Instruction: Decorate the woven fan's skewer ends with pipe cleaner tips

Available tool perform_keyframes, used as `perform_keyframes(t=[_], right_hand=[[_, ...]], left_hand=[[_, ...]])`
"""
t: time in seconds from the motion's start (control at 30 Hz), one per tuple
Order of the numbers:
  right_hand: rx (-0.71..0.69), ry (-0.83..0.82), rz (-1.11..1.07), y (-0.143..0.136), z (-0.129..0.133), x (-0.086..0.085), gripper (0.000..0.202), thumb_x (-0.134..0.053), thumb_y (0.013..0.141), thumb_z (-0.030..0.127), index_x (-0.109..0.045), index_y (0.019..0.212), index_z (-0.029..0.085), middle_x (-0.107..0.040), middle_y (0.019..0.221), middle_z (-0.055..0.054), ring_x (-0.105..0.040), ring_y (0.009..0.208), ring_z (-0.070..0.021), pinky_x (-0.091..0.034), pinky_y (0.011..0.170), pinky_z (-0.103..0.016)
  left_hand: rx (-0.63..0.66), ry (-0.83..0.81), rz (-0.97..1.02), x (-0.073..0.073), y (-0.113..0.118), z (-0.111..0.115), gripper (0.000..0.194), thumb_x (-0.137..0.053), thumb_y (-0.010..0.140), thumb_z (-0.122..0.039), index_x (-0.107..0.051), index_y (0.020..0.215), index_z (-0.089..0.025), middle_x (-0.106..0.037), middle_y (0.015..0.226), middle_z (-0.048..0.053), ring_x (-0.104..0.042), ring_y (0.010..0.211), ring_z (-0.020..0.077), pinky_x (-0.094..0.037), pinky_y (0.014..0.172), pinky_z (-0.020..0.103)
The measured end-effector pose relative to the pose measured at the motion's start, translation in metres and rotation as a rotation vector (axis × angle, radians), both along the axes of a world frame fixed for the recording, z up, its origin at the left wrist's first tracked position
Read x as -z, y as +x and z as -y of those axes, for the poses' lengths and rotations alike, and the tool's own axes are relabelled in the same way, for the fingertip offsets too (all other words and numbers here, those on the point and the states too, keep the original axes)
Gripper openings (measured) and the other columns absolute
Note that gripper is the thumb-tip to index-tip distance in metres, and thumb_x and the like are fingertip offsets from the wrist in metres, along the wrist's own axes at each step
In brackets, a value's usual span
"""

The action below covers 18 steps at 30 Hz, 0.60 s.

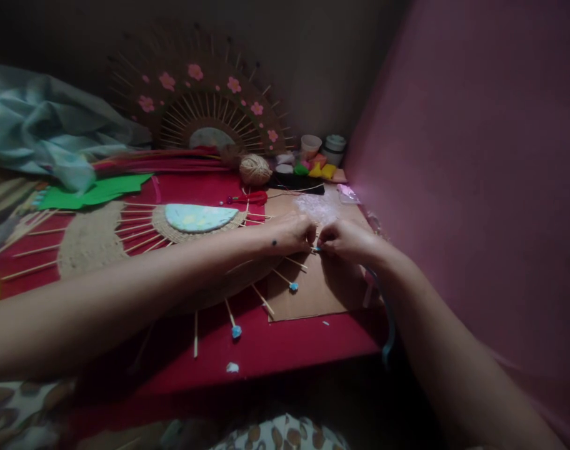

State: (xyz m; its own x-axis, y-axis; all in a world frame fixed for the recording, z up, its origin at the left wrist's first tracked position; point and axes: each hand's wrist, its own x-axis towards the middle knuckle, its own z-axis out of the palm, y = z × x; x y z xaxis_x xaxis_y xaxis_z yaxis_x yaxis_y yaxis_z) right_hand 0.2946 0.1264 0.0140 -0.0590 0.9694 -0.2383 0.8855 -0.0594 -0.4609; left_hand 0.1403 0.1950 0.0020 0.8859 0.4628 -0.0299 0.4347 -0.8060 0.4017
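A large woven fan point(92, 240) made of thin wooden sticks lies on the red table, with a pale blue half-round centre point(200, 217). My left hand point(299, 231) is closed in a pinch at the end of one of its sticks point(313, 249), on the right side. Close beside it, my right hand point(345, 240) pinches a light blue ribbon point(389, 337) at that stick's tip, and the ribbon's tail hangs past my wrist over the table edge. Two nearby sticks carry small blue knobs point(293, 287) at their ends. My left forearm hides part of the fan.
Under my hands lies a cardboard sheet point(327, 294). A twine ball point(255, 170), a cup point(310, 146), a lidded jar point(334, 149) and colourful lumps stand behind. A flowered fan point(195, 72) leans at the back wall. Green sheet point(97, 190) lies left; a pink wall point(477, 156) rises right.
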Motion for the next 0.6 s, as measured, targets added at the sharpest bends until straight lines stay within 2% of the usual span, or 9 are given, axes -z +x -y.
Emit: perform_keyframes(t=[0.1, 0.3, 0.47, 0.6], right_hand=[[-0.065, 0.0, 0.045, 0.0, -0.004, -0.002, 0.022, -0.051, 0.07, 0.005, -0.069, 0.073, 0.017, -0.061, 0.06, -0.001, -0.05, 0.054, -0.011, -0.035, 0.051, -0.023], [-0.104, 0.048, 0.161, -0.003, -0.005, -0.007, 0.022, -0.053, 0.073, 0.008, -0.071, 0.083, 0.016, -0.066, 0.073, -0.005, -0.053, 0.063, -0.0127, -0.034, 0.056, -0.023], [-0.117, 0.065, 0.209, -0.007, -0.003, -0.011, 0.023, -0.053, 0.075, 0.012, -0.072, 0.087, 0.017, -0.067, 0.076, -0.006, -0.054, 0.065, -0.0132, -0.033, 0.055, -0.022], [-0.189, 0.132, 0.279, -0.006, -0.002, -0.011, 0.023, -0.052, 0.076, 0.013, -0.072, 0.086, 0.016, -0.066, 0.076, -0.006, -0.051, 0.064, -0.0123, -0.031, 0.056, -0.023]], left_hand=[[-0.011, -0.12, 0.004, 0.004, 0.002, -0.004, 0.018, -0.06, 0.072, -0.024, -0.071, 0.083, -0.015, -0.065, 0.072, 0.002, -0.053, 0.066, 0.0124, -0.034, 0.06, 0.024], [-0.058, -0.26, -0.008, 0.007, 0.006, -0.01, 0.016, -0.062, 0.068, -0.023, -0.071, 0.077, -0.013, -0.061, 0.062, -0.001, -0.05, 0.059, 0.0105, -0.035, 0.058, 0.022], [-0.145, -0.334, -0.023, -0.002, 0.009, -0.006, 0.011, -0.064, 0.067, -0.019, -0.071, 0.071, -0.012, -0.059, 0.059, -0.001, -0.05, 0.058, 0.0108, -0.036, 0.056, 0.022], [-0.207, -0.332, -0.03, -0.01, 0.011, -0.001, 0.01, -0.065, 0.066, -0.014, -0.072, 0.072, -0.01, -0.059, 0.058, 0.0, -0.05, 0.059, 0.0121, -0.037, 0.058, 0.024]])
